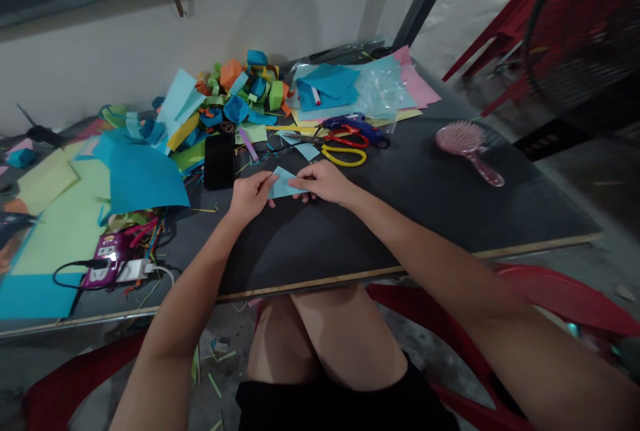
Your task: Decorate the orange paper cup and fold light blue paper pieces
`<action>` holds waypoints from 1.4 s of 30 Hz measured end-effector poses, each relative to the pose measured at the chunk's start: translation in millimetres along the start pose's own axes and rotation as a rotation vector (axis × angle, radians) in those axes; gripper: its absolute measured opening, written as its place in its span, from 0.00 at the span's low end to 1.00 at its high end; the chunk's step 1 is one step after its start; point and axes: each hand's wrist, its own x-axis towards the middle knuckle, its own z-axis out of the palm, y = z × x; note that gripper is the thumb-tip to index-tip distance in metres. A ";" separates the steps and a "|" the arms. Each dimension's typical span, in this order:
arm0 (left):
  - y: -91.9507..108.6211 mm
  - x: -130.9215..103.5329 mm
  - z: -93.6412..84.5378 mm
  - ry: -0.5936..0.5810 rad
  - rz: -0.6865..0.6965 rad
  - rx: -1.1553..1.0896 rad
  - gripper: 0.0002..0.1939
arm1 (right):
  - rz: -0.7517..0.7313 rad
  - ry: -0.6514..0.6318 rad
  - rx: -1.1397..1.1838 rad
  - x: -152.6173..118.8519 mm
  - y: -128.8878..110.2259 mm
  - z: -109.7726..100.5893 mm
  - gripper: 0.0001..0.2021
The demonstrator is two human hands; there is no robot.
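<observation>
A small piece of light blue paper (283, 185) is held between my two hands, just above the dark tabletop. My left hand (253, 196) pinches its left edge between thumb and fingers. On the other side, my right hand (323, 183) grips the right part, thumb on top and fingers beneath. The paper looks folded, with a pointed top, though my fingers cover its ends. Right behind my hands lie scissors with red and yellow handles (345, 154), a blue glue gun (353, 125) and a purple marker (249, 144).
A heap of folded coloured paper pieces (240, 94) rests against the wall. Left are a black phone (219, 161), blue sheets (145, 177) and a purple power strip (107, 257) with cables. A pink hairbrush (467, 144) lies right, near a fan (585, 37).
</observation>
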 end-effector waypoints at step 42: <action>-20.1 5.6 7.4 -0.008 -0.192 -0.242 0.18 | 0.157 -0.306 0.216 5.2 7.6 -32.4 0.15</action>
